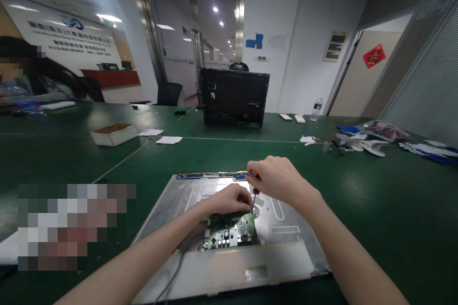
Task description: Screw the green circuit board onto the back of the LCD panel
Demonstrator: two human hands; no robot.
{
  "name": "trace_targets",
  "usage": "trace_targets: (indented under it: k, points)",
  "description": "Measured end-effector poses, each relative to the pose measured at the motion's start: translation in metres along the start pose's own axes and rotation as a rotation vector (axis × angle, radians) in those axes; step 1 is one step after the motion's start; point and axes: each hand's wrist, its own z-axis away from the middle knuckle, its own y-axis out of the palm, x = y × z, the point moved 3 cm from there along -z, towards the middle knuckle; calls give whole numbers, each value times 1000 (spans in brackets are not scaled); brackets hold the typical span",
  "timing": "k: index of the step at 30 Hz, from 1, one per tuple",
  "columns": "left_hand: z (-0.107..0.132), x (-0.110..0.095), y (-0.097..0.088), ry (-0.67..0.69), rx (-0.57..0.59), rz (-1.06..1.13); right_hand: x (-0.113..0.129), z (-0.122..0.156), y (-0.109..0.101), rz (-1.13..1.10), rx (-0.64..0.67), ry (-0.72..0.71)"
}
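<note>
My right hand [275, 178] is wrapped round the red and black handle of a screwdriver [256, 190], whose shaft points down. Its tip meets the upper right corner of a green circuit board [232, 229]. Beside that tip, my left hand [232, 198] has its fingers curled and pinched together; what lies between them, if anything, is hidden. The board sits on the silver metal back of a flat display panel [286, 214], which lies flat on the table. A narrow blue circuit strip [211, 176] runs along the panel's far edge.
A black monitor housing [234, 97] stands upright across the green table [386, 214]. To the left are an open box [114, 134] and papers [169, 140]. A bottle [317, 108], plastic bags [384, 129] and small parts lie right. A grey cable [178, 267] crosses the panel. Another person [53, 76] sits left.
</note>
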Motion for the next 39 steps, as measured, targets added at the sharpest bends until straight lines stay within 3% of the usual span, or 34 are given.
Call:
trace_targets:
  k: [7,16,27,39]
  points:
    - [0,3,0,15,21,27,-2,5,3,-174,2,-142]
    - [0,2,0,-15,11,32,0,0,3,-16,33,-32]
    - [0,0,-1,10,27,33,0,4,2,-221,73,-158]
    - [0,-1,-1,7,26,31,-1,0,-1,21,61,-6]
